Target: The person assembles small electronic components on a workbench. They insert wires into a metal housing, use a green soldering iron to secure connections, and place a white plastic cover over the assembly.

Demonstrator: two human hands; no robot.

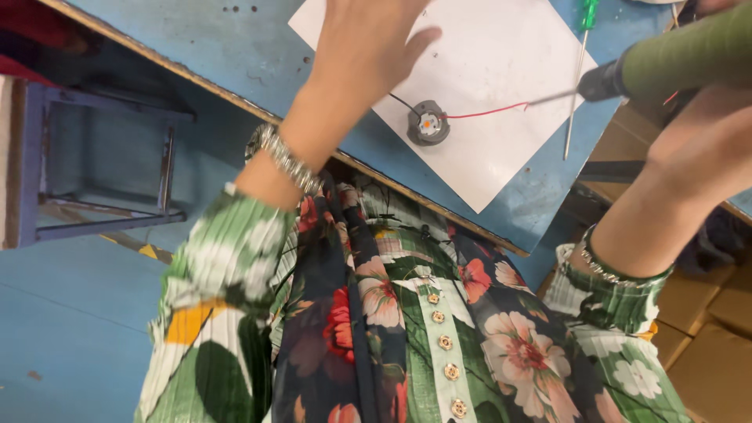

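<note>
Small round grey motor part [428,124] with an orange centre sits on a white paper sheet [501,70], centre-top of frame, slightly right of middle. Thin black wire [402,103] leaves its upper left and runs under the left hand; thin red wire [486,113] leaves its right side and runs right toward the metal tip [552,97] of the tool.

Left hand [368,47], top centre: fingers spread, palm down over the sheet, holding nothing visible. Fingertips are cut off by the top edge. It sits just above-left of the motor part, not touching it as far as I can tell. Silver beaded bracelet [286,160] on that wrist.

Right hand [705,149], right edge: mostly out of frame or blurred, fingers not visible. Green-handled soldering-iron-type tool [681,59] with a black collar enters from the upper right, tip meeting the red wire's end. It seems to be in this hand, but the grip itself can't be made out.

Green-handled screwdriver [578,74] lies on the sheet's right edge, shaft pointing down-frame.

Sheet lies on a worn blue-painted table [235,55]. Blue metal stool frame [94,164] at left over blue floor. Brown cardboard boxes [705,313] lower right. Green floral garment [407,313] with a gold button row fills the bottom.
</note>
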